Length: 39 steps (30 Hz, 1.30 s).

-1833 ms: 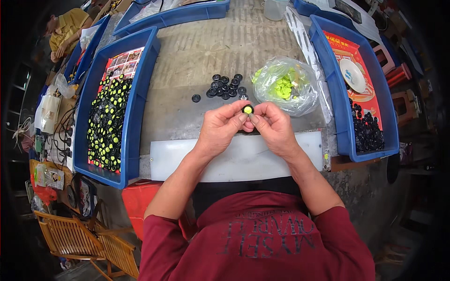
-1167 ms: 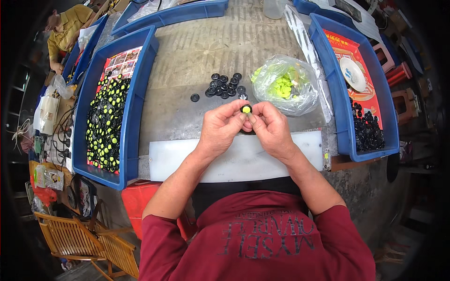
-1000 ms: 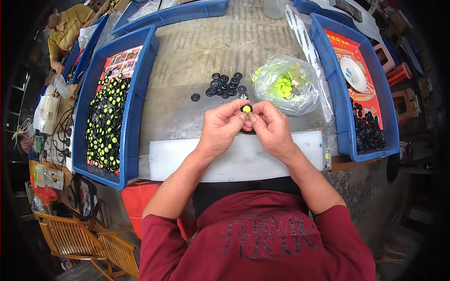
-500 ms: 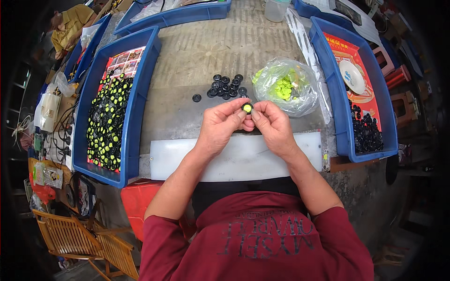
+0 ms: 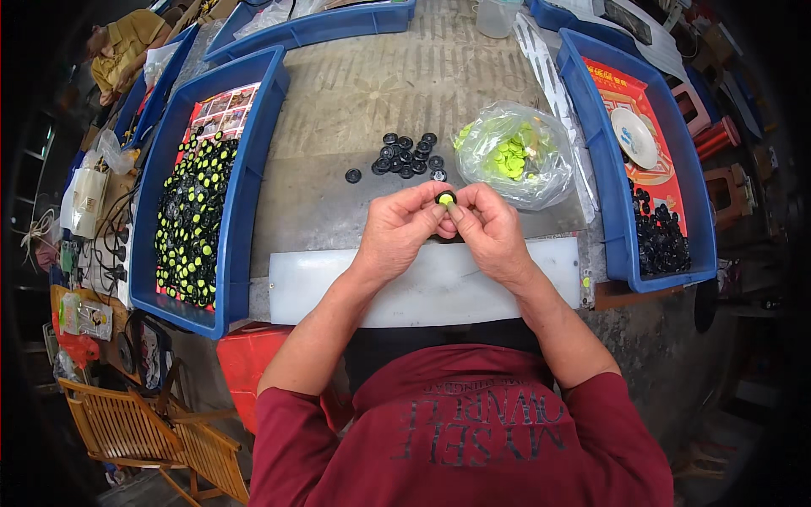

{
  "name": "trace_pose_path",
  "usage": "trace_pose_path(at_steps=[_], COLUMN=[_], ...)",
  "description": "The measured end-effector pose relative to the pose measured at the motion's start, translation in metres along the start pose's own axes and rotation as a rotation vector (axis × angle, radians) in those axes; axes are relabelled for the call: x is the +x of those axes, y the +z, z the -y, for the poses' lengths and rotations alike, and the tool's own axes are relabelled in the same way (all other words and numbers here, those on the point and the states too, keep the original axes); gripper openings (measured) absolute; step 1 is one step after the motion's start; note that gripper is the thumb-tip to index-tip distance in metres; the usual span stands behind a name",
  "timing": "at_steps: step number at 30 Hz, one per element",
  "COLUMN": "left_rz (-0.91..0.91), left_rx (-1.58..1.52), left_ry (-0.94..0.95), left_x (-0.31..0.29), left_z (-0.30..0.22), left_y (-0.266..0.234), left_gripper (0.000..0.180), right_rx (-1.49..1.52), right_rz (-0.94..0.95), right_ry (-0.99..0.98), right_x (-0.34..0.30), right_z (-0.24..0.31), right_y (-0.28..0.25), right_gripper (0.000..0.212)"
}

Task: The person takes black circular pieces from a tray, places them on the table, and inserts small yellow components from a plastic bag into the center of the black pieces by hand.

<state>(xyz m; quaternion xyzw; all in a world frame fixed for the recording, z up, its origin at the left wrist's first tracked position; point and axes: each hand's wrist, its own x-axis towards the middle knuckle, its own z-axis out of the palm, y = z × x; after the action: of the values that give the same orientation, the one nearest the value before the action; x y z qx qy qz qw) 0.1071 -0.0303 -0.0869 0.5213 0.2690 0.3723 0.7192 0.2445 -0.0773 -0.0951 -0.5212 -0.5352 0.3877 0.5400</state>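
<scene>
Between both hands, over the near part of the table, is a small round black disc with a yellow-green centre point(image 5: 444, 198). My left hand point(image 5: 399, 224) pinches it from the left, fingers curled beneath. From the other side my right hand point(image 5: 492, 228) grips it, its thumb lying over part of the bright centre. Just beyond the hands lies a loose group of plain black discs point(image 5: 405, 155), with one black disc point(image 5: 353, 176) apart to the left. A clear plastic bag point(image 5: 549, 182) of yellow-green round pieces point(image 5: 510, 159) sits open to the right.
A blue tray point(image 5: 234, 203) at left holds many black discs with yellow-green centres point(image 5: 190, 220). The right blue tray point(image 5: 625, 253) holds black discs point(image 5: 659, 237) and a white dish point(image 5: 634, 138). A white board point(image 5: 338, 291) lines the near edge. Another person point(image 5: 127, 51) is far left.
My right thumb has shifted onto the disc's yellow-green centre, covering more of it. The disc is tilted slightly. The other things stay in place.
</scene>
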Motion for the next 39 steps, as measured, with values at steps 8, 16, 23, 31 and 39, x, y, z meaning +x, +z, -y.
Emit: trace_pose_path(at_steps=[8,16,23,31,39], left_rz=[-0.002,-0.018,-0.003,-0.036,-0.029], left_rx=[0.011,0.001,-0.028,-0.134,-0.193], left_ry=[-0.003,-0.015,0.008,-0.032,-0.077], left_x=[0.001,0.000,0.001,0.000,0.002], left_z=[0.001,0.000,0.001,0.000,-0.003], left_y=[-0.001,-0.001,-0.001,0.000,-0.002], left_gripper=[0.024,0.023,0.024,0.026,0.025], right_rx=[-0.067,-0.079,0.020,0.159,0.178], right_rz=[-0.007,-0.001,-0.005,0.027,0.013], right_ry=[-0.042,-0.055,-0.011,0.051,0.078], right_x=[0.000,0.000,0.001,0.001,0.003], right_z=[-0.003,-0.003,0.002,0.006,0.001], right_y=[0.001,0.001,0.002,-0.001,0.000], right_gripper=[0.008,0.007,0.009,0.012,0.012])
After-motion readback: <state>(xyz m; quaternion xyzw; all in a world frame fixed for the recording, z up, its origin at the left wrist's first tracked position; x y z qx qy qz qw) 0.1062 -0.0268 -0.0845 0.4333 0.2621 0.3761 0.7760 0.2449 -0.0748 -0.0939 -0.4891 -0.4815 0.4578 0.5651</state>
